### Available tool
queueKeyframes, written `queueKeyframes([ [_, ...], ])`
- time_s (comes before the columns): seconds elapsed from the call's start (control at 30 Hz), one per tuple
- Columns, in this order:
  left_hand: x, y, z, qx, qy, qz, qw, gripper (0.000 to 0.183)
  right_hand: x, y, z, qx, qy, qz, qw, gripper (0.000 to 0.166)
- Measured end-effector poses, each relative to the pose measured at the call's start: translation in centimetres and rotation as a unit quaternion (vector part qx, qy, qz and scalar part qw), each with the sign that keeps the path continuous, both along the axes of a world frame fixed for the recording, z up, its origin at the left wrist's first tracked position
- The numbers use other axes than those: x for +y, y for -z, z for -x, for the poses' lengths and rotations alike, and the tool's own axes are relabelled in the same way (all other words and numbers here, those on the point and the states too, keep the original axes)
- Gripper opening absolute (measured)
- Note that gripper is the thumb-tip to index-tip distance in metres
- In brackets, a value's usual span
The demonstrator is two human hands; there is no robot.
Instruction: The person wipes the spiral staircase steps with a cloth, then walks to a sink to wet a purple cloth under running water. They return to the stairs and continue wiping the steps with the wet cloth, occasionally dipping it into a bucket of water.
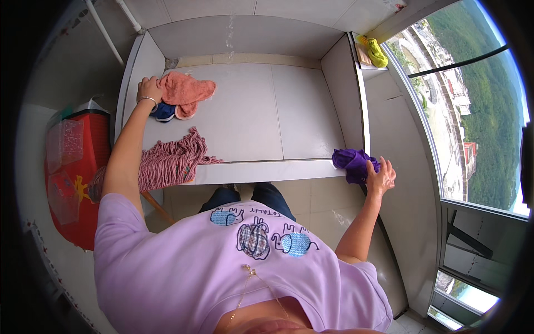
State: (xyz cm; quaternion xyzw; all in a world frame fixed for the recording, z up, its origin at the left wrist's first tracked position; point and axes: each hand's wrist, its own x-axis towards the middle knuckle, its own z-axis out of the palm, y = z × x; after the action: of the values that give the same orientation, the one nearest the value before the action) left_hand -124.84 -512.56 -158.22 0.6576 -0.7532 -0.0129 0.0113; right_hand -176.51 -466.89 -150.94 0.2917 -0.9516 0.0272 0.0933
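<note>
A coral terry cloth lies bunched at the left side of a white-tiled basin. My left hand, with a bracelet at its wrist, grips the cloth's left edge; the fingertips are partly hidden. Under that cloth a dark blue piece of fabric shows. The pink string mop head drapes over the front rim beside my left forearm. At the front right corner, a crumpled purple cloth hangs over the rim. My right hand is beside it, fingers spread, the thumb side touching or very near the cloth.
To the left stands a red container with clear plastic pieces against it. White pipes run up the back left wall. A yellow-green cloth sits on the right ledge, next to a window. The mop's wooden handle slants below the rim.
</note>
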Motion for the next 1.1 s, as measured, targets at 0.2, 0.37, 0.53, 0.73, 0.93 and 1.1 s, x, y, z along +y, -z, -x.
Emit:
queueKeyframes([
  [0.2, -3.2, 3.5, 9.2, 0.387, -0.051, -0.229, 0.892, 0.032, 2.5, 3.6, -1.7, -0.181, -0.060, 0.167, 0.967, 0.068],
  [0.37, -6.4, 1.7, 24.3, 0.822, -0.241, -0.257, 0.447, 0.024, 3.7, 5.0, 0.8, -0.042, -0.052, 0.129, 0.989, 0.055],
  [0.53, -12.7, -2.7, 28.7, 0.923, -0.241, -0.131, 0.269, 0.027, 2.7, 4.4, 1.4, -0.029, -0.144, 0.162, 0.976, 0.038],
  [0.73, -7.8, -2.0, 28.7, 0.760, -0.070, -0.299, 0.572, 0.026, -3.1, 2.0, 3.2, -0.074, -0.158, 0.276, 0.945, 0.030],
  [0.93, 9.1, 1.9, 29.3, 0.525, -0.112, -0.601, 0.592, 0.069, -16.9, 0.2, -1.9, -0.699, -0.020, 0.390, 0.599, 0.040],
  [1.1, 16.2, -1.2, 28.1, 0.848, -0.012, -0.496, 0.187, 0.081, -25.0, 2.8, -7.8, -0.534, -0.273, 0.083, 0.796, 0.043],
])
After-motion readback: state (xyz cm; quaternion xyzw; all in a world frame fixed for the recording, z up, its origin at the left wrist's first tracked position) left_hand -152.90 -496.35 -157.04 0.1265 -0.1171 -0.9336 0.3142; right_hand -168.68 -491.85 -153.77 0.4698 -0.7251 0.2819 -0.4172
